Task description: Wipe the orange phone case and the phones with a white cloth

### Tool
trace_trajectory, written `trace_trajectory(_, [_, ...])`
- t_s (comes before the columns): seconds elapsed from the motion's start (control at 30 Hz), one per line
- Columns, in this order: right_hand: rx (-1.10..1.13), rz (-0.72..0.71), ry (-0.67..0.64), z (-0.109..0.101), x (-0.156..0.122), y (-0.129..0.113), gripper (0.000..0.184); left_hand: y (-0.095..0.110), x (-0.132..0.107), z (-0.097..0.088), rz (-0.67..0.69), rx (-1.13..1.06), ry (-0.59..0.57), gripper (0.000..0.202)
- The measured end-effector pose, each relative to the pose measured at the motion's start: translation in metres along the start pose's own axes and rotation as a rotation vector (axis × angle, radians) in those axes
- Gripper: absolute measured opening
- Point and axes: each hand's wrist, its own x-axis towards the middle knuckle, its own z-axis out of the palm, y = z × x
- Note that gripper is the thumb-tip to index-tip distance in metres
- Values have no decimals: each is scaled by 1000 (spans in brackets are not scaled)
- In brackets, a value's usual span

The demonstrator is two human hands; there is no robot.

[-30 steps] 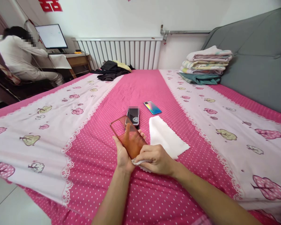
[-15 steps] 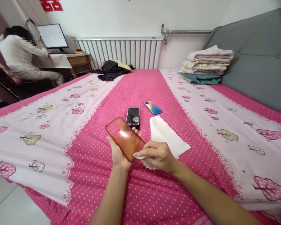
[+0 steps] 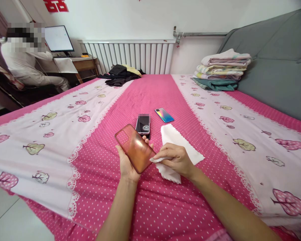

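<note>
An orange-brown translucent phone case (image 3: 136, 150) lies tilted in my left hand (image 3: 127, 169), thumb along one edge and fingertips showing past the far edge. My right hand (image 3: 177, 159) pinches a white cleaning cloth (image 3: 169, 172) with a scalloped edge. A folded tip of that cloth is at the case's lower right edge, and part hangs below my fingers. Behind my right hand a white cloth (image 3: 177, 139) lies on the bed; whether it is the same piece I cannot tell. Just beyond the case sits a dark-screened phone (image 3: 142, 126). A shiny blue multicoloured phone (image 3: 165, 115) lies farther right.
The bed has a pink dotted sheet (image 3: 150, 90). Dark clothes (image 3: 120, 75) are heaped at its far side, and folded bedding (image 3: 223, 68) is stacked by the grey headboard (image 3: 271, 63). A person (image 3: 22, 63) sits at a desk with a monitor (image 3: 59, 38) at left.
My right hand has moved slightly right and up, drawing the cloth tip toward the case's edge. More of the cloth now hangs below it. The left hand still holds the case, barely shifted.
</note>
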Motion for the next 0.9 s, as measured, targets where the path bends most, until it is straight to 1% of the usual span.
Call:
trace_trajectory(0.13, [72, 90, -7, -6, 2, 1, 8, 0, -1, 1, -13, -12, -6, 78])
trace_trajectory(0.27, [114, 200, 87, -12, 4, 2, 8, -1, -2, 3, -42, 8, -12, 78])
trace_trajectory(0.37, [206, 279, 134, -14, 6, 3, 11, -1, -3, 3, -48, 23, -16, 77])
trace_trajectory(0.47, [327, 333, 74, -13, 6, 2, 12, -1, -2, 2, -33, 12, -10, 78])
trace_trajectory(0.57, [381, 356, -2, -8, 5, 0, 14, -1, -1, 2, -42, 26, -9, 77])
trace_trajectory(0.63, [412, 375, -23, -4, 5, -2, 16, -2, -2, 2, -66, 41, 7, 76])
trace_trajectory(0.77, [499, 450, 23, 2, 5, -4, 17, -3, -3, 5, -106, 60, 46, 72])
trace_trajectory(0.83, [533, 487, 54, 3, 5, -4, 20, -4, -5, 7, -135, 83, 23, 69])
trace_trajectory(0.9, [578, 523, 81, 5, 5, -3, 21, -7, -6, 8, -179, 132, -33, 69])
